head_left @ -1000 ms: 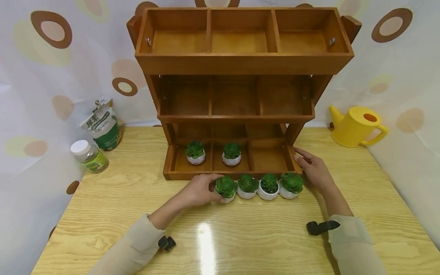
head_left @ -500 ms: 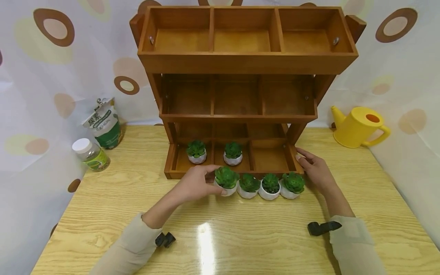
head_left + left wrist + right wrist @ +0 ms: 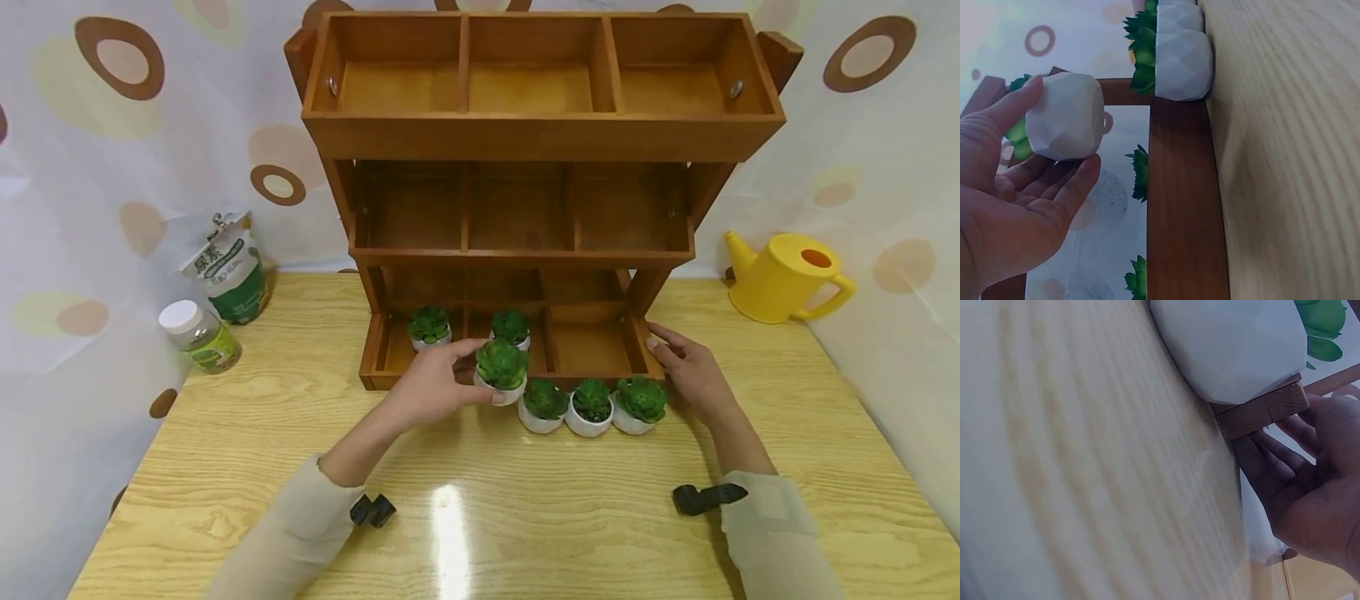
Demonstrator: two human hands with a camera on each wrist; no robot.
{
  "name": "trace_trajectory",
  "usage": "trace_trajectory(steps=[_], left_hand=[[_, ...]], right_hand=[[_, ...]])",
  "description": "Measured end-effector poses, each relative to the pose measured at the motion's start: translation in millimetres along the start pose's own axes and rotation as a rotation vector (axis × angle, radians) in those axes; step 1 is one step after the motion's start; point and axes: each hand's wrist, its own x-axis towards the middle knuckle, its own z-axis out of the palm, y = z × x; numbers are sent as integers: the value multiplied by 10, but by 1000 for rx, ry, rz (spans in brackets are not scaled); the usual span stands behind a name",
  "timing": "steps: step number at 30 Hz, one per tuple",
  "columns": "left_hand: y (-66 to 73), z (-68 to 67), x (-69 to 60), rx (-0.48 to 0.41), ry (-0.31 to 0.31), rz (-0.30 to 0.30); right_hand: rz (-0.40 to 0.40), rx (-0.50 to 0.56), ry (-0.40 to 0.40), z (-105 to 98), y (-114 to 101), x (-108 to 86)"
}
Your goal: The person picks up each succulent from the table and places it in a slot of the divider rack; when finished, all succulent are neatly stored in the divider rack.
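My left hand (image 3: 435, 386) grips a potted succulent (image 3: 501, 364), a green plant in a white faceted pot, lifted off the table before the bottom tier. In the left wrist view the thumb and fingers hold the sides of its pot (image 3: 1067, 119). Against the right end of the wooden shelf (image 3: 543, 137) rests my right hand (image 3: 692, 373); its fingers lie along the outer side in the right wrist view. Two more succulents stand in the bottom tier, one in the left compartment (image 3: 430, 323), one in the middle (image 3: 511, 327), partly hidden by the held plant.
Three potted succulents (image 3: 589, 408) stand in a row on the table (image 3: 570, 517), along the shelf's front. A yellow watering can (image 3: 783, 279) is at right. At left are a white-lidded jar (image 3: 201, 337) and a clipped bag (image 3: 231, 275).
My left hand has raised the leftmost succulent of the row off the table and carried it towards the bottom tier. My right hand has stayed at the shelf's right end.
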Motion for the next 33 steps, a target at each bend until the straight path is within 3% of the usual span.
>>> trace_trajectory(steps=[11, 17, 33], left_hand=[[139, 22, 220, 5, 22, -1], [181, 57, 319, -28, 24, 8], [335, 179, 577, -50, 16, 92]], right_hand=[[-6, 32, -5, -15, 7, -12], [-13, -6, 8, -14, 7, -10], [-5, -16, 6, -8, 6, -2]])
